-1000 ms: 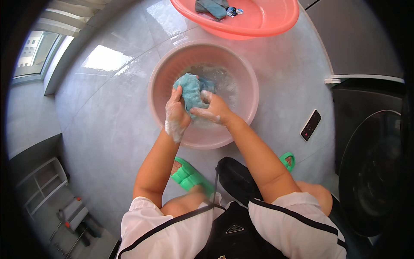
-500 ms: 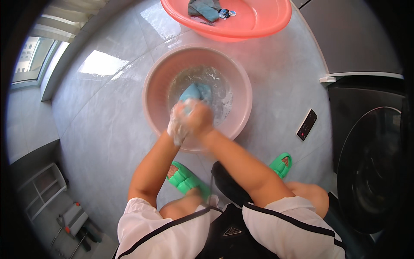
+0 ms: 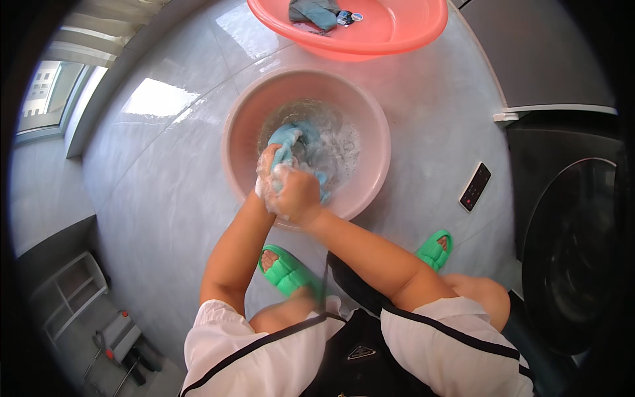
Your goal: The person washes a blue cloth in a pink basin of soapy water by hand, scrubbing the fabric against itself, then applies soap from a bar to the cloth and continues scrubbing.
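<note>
A round pink basin (image 3: 370, 126) of soapy water stands on the pale tiled floor in front of me. Both my hands are pressed together over its near side, covered in suds. My left hand (image 3: 266, 177) and my right hand (image 3: 297, 195) grip a wet blue cloth (image 3: 288, 139), which bunches up above my knuckles and trails into the foamy water.
A second, coral-red basin (image 3: 397, 36) with a dark cloth in it stands farther away. A dark phone (image 3: 475, 186) lies on the floor to the right. A washing machine (image 3: 569, 245) stands at the right edge. My feet wear green slippers (image 3: 286, 271).
My hands, apart one second ago with the cloth stretched between them, have come together and moved toward the basin's near rim, bunching the cloth.
</note>
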Action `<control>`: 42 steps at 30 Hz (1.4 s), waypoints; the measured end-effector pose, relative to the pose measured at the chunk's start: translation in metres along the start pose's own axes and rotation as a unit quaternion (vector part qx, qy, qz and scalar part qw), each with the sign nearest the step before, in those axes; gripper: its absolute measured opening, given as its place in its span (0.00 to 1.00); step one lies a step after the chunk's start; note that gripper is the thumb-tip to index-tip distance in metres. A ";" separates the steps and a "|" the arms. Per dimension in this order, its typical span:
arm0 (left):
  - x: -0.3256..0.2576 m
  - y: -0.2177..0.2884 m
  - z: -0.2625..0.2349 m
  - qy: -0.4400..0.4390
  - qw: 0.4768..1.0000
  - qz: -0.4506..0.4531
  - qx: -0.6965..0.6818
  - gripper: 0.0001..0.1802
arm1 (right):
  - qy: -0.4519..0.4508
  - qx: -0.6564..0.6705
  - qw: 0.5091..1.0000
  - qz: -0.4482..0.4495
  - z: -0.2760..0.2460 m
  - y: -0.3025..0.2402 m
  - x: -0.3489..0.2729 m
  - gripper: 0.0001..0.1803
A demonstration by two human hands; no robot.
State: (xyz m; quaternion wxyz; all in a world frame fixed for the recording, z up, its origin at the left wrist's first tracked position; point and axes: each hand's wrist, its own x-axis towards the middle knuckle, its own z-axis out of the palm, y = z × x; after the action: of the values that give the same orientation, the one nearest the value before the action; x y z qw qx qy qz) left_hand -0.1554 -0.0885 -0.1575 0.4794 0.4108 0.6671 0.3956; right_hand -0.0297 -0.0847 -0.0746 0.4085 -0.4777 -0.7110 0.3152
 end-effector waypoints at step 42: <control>-0.040 0.140 0.028 -0.062 0.903 -0.072 -0.420 0.24 | -0.157 0.301 0.890 0.304 -0.044 0.085 0.021 0.26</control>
State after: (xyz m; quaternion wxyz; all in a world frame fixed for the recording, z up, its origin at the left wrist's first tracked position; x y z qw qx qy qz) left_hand -0.0964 -0.0730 -0.0225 0.6749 0.1456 0.4361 0.5772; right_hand 0.0407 -0.0331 -0.1198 0.3003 -0.4690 -0.4565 0.6939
